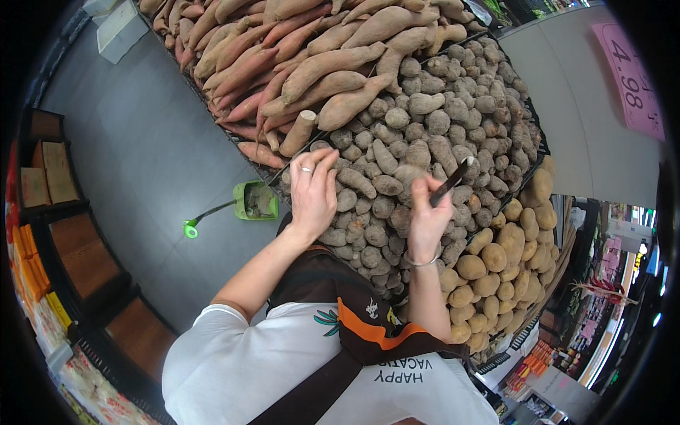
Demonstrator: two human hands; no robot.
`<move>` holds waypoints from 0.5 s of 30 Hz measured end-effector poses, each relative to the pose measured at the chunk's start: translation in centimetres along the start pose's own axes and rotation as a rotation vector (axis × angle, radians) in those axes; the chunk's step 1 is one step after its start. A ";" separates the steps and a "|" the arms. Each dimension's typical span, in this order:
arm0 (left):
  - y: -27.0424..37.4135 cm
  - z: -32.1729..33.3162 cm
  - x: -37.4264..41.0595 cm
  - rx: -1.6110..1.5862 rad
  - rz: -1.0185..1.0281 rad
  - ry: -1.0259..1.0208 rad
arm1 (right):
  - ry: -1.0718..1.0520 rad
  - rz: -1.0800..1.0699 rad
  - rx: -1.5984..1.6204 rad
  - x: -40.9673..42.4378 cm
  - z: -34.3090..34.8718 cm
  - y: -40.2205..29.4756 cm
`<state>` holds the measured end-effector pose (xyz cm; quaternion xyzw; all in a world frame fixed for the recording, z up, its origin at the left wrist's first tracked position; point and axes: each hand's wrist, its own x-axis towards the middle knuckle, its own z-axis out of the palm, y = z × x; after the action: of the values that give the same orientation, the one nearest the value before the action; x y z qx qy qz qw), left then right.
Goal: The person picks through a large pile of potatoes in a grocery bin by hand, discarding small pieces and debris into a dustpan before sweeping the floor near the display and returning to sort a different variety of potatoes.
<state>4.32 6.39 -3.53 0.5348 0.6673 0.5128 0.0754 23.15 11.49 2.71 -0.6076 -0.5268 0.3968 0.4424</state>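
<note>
Small brown taro corms [376, 207] lie heaped before me. My left hand [314, 186] rests at the heap's near-left edge, its fingers curled over the taro; whether it grips one I cannot tell. In my right hand [429, 212] is a dark-handled tool [450, 183], probably a knife, pointing up and to the right with a small pale tip. A blurred taro corm [410, 174] shows beside the thumb of that hand; I cannot tell if it is held too. A cut sweet potato [299, 133] with a pale end lies just above my left hand.
Long sweet potatoes [319, 74] are piled beyond the taro, and yellow potatoes [494, 271] to the right. Black crate edges divide the heaps. On the grey floor at left stands a green long-handled dustpan [256, 200]. Wooden display shelves [85, 255] line the far left.
</note>
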 end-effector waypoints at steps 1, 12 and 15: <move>-0.5 0.1 0.0 0.033 -0.033 -0.002 | 0.043 -0.079 -0.072 1.0 0.1 -0.8; 0.3 5.3 1.9 0.314 -0.072 -0.159 | 0.070 -0.631 -0.647 8.3 3.3 -0.8; 0.1 6.2 2.3 0.280 -0.118 -0.155 | -0.007 -0.699 -0.658 9.1 4.9 -2.8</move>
<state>7.45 11.91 -5.30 0.5380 0.7547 0.3667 0.0816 18.85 21.28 3.81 -0.5005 -0.7987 0.0384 0.3320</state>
